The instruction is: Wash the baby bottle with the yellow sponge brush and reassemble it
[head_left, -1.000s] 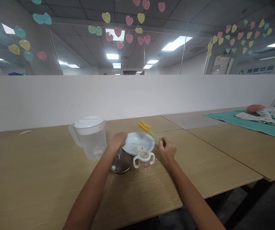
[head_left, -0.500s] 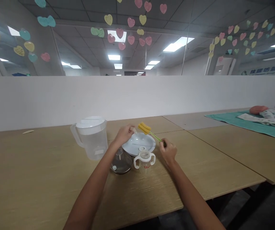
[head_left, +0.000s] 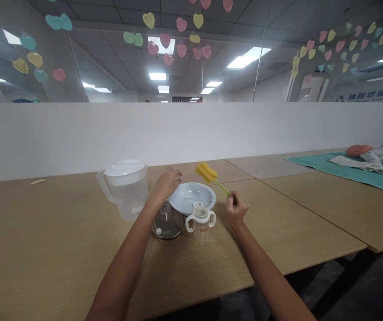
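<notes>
My right hand (head_left: 237, 208) is closed round the green handle of a bottle brush (head_left: 207, 172); its yellow sponge head, blurred, points up and left above the table. My left hand (head_left: 168, 183) is closed, with a small pale, clear piece at its fingertips, too small to name. It hovers by the left rim of a white bowl (head_left: 178, 206), in which a thin straw-like line shows. In front of the bowl stands an uncapped clear baby bottle (head_left: 202, 228) with two white handles. Left of the bottle lies a dark round tray (head_left: 174, 232) with a clear dome-shaped part and a small white piece.
A clear pitcher (head_left: 129, 196) with a white lid stands left of my left hand. At the far right, a teal cloth (head_left: 307, 163) bears folded patterned fabric and a reddish item. A white wall (head_left: 178, 133) runs along the table's back.
My left hand has drawn back leftward from the brush head with the small clear piece. The brush head has shifted up and slightly right, and my right hand slightly right.
</notes>
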Tool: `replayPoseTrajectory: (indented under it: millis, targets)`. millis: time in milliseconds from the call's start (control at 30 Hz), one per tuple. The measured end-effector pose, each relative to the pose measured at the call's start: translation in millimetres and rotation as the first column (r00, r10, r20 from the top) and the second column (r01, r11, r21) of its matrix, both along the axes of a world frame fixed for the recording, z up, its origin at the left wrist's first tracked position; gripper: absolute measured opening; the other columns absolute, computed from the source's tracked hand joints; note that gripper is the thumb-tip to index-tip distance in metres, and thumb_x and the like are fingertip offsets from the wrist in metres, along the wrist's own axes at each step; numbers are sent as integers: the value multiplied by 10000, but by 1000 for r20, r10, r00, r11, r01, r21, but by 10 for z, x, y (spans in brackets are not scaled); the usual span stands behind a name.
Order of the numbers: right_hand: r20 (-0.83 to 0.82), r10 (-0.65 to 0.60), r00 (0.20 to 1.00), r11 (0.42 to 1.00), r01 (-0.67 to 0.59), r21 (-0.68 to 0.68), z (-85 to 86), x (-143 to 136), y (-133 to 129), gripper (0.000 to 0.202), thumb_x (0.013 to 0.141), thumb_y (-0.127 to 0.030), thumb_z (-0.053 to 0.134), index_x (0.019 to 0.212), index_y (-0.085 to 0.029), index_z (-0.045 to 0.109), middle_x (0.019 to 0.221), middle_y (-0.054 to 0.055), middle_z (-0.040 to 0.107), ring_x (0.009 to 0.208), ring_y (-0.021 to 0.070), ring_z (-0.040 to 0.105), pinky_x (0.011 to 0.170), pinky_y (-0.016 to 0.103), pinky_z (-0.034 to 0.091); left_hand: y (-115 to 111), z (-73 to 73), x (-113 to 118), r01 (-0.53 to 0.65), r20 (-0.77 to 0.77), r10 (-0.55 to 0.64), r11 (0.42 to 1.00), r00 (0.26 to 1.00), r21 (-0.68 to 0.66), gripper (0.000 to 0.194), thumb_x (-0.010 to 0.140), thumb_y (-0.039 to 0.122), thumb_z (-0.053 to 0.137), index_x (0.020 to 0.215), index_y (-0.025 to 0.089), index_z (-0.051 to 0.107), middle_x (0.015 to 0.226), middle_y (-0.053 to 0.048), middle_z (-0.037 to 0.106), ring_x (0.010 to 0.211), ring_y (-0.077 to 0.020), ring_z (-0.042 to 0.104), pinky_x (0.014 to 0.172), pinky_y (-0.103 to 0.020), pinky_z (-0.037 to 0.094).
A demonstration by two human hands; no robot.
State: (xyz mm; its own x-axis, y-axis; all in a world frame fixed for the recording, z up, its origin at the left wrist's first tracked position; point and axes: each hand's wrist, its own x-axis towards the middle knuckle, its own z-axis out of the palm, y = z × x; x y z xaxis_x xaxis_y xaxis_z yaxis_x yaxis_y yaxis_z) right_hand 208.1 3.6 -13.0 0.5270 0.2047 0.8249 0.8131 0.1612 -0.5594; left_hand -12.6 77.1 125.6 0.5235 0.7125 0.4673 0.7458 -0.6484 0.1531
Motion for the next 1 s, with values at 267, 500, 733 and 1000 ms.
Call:
replayPoseTrajectory:
  millis: [267,500,733,1000]
  targets:
    - [-7,-25,1000,999,24,-25,27,-18,11,247,764,-263,372,705,-157,587,474,-27,445,451,108,405,502,225,291,88,76,-267,-146,-400,-43,891,915,-430,99,599,190,691,696,188,713,717,-8,675,702,-177,604,661,-253,462]
    - [56,-62,997,997,64,-40,-4,-1,34,252,772,-258,375,699,-155,593,487,-13,480,460,110,411,500,225,280,151,-161,-223,-219,-475,-91,802,875,-556,156,456,65,721,574,158,680,536,-5,639,533,-153,548,560,-265,457]
    - [92,-53,994,996,59,-60,-17,4,48,257,771,-261,376,694,-155,597,491,-10,497,463,106,411,504,221,273,104,-70,-139,-138,-400,-43,900,915,-413,71,588,155,650,652,137,677,628,-35,663,598,-152,564,611,-252,445]
    - [118,-62,991,996,70,-61,-24,15,53,251,773,-248,387,696,-155,607,483,-15,494,460,106,416,499,219,264,5,-547,423,166,-227,-270,904,936,-393,223,781,257,508,853,178,703,906,-56,700,799,-154,604,707,-216,424]
